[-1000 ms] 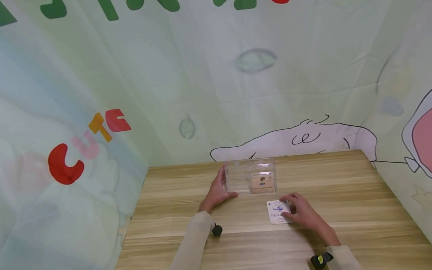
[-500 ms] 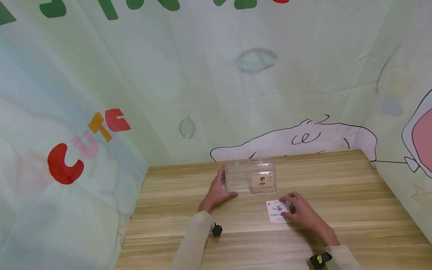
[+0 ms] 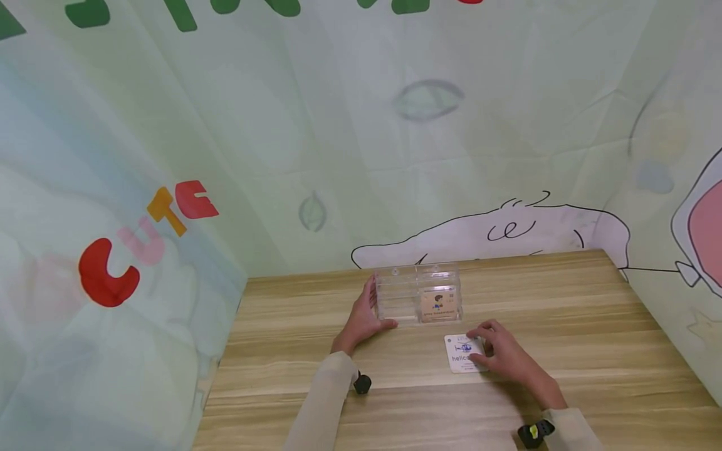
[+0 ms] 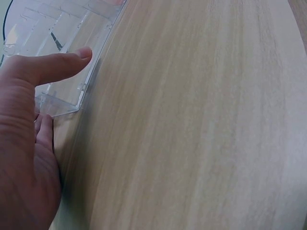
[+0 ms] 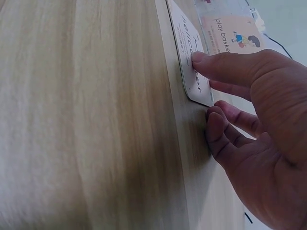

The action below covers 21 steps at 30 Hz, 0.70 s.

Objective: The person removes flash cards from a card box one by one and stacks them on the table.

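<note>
A clear plastic card box (image 3: 397, 294) with two columns of compartments leans upright near the back of the table. My left hand (image 3: 361, 321) holds its left side, the thumb across the lower front and the other fingers along the side. An orange card (image 3: 439, 305) with a child and "play basketball" printed on it sits in the lower right compartment. In front of the box lies a white helicopter card (image 3: 458, 361). My right hand (image 3: 504, 354) grips it by the right side, thumb (image 5: 204, 62) on its face and index finger at the far edge; part of the lettering is covered.
The wood-grain table (image 3: 586, 326) spreads out around both hands. A pale printed curtain (image 3: 338, 125) with cartoon drawings and coloured letters hangs right behind it and along its left. Black wrist devices sit on the left wrist (image 3: 363, 384) and right wrist (image 3: 536, 433).
</note>
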Each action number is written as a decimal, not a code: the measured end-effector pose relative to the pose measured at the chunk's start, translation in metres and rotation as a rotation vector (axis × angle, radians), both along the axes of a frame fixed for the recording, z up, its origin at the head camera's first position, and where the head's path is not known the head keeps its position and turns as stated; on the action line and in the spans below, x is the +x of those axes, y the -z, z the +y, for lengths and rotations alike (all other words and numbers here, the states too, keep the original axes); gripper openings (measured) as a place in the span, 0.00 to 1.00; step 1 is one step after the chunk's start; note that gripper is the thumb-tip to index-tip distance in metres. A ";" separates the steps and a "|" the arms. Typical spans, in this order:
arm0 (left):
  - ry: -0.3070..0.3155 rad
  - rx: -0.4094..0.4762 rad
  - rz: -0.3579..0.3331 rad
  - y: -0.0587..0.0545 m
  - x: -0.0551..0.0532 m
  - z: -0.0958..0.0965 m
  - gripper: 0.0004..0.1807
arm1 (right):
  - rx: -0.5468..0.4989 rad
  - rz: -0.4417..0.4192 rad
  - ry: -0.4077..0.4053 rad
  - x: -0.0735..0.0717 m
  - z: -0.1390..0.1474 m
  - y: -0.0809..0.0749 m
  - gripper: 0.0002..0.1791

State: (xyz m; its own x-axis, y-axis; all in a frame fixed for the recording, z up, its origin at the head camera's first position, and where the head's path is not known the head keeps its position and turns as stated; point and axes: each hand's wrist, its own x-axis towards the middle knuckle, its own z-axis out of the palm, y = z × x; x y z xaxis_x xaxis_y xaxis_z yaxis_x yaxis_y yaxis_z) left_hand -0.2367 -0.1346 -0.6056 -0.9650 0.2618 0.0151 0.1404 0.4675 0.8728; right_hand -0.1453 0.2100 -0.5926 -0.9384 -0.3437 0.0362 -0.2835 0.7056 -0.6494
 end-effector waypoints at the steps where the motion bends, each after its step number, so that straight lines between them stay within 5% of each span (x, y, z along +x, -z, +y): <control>1: 0.000 0.000 0.001 0.000 0.000 0.000 0.71 | 0.000 0.001 -0.001 0.000 0.000 0.000 0.21; 21: 0.001 -0.006 -0.008 -0.001 -0.001 0.000 0.70 | -0.042 -0.097 0.016 -0.005 0.003 -0.003 0.24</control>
